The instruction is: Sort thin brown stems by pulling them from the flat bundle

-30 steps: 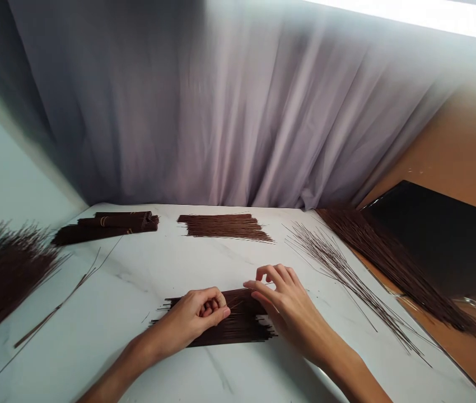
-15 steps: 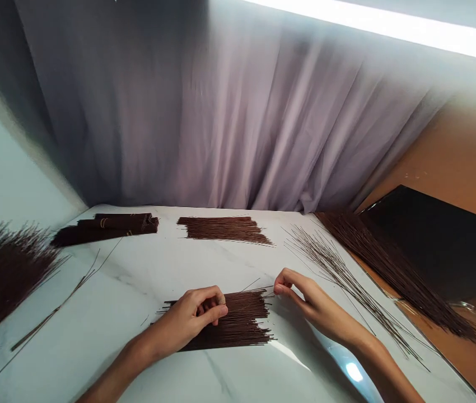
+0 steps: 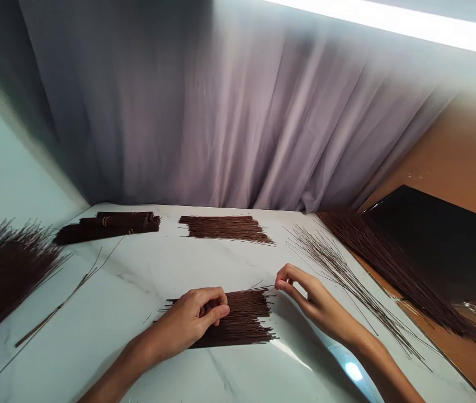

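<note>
A flat row of thin dark brown sticks (image 3: 246,319) lies on the table in front of me. Over its left part rests my left hand (image 3: 200,313), fingers curled and thumb against the forefinger; whatever it may hold is hidden. At the upper right corner of the row, my right hand (image 3: 301,285) pinches the end of one thin brown stick (image 3: 270,287) between thumb and forefinger. That stick runs left along the row's top edge.
Behind lie another flat row of sticks (image 3: 225,228) and several tied dark bundles (image 3: 116,225). Loose sticks (image 3: 347,274) fan out on the right, beside a long dark pile (image 3: 389,274). A big bristly pile (image 3: 7,274) and some stray sticks (image 3: 59,308) lie left on the white table (image 3: 171,380).
My right hand has risen very slightly, still pinching at the row's upper right corner. My left hand stays nearly in place. The whole view has shifted a little.
</note>
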Tool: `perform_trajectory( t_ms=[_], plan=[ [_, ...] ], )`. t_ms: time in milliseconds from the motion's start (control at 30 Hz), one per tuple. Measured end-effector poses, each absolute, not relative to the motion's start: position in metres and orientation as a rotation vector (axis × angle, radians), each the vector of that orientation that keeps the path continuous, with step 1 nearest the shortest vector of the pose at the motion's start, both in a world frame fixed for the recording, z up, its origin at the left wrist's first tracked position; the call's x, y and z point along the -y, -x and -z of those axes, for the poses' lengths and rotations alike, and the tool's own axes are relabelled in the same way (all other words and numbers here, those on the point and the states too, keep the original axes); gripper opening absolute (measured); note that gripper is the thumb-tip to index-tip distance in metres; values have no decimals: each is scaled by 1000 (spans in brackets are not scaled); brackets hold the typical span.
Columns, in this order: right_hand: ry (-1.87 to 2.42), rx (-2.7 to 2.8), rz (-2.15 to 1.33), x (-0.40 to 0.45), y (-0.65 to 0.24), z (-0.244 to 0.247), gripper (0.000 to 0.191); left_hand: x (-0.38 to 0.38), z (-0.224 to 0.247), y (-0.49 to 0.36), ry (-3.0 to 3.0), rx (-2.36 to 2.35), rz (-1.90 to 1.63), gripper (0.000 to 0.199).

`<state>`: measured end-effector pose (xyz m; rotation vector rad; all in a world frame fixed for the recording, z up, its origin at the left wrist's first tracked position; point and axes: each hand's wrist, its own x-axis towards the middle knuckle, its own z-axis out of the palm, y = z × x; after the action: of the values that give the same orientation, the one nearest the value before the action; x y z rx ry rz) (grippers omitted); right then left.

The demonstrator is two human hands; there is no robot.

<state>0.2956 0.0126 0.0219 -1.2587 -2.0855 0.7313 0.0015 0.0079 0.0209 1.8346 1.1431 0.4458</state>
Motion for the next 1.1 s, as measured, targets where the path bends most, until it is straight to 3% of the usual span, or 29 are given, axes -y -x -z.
perform_trajectory(
  t_ms=[133, 300, 433, 567, 933, 1100],
  plan=[
    [1240, 1952, -651, -13, -292, -22, 26, -8, -20, -1, -1761, -1139, -497, 31],
    [1313, 1342, -417, -4, -263, -12, 26, -12, -14, -4, -1503, -1081, -648, 37],
    [1337, 1322, -790, 20, -215, -1, 47, -4, -11, -18, -1357, -1101, -975, 36],
    [1210, 1534, -1139, 41, -176, 7, 40, 15, -13, -36, -1098, -1159, -1232, 35],
    [1022, 1614, -1298, 45, -169, 23, 31, 29, -1, -46, -891, -1193, -1128, 44],
    [1081, 1626, -1263, 36, -187, 5, 37, 13, 1, -34, -1428, -1220, -1092, 31]
  ],
)
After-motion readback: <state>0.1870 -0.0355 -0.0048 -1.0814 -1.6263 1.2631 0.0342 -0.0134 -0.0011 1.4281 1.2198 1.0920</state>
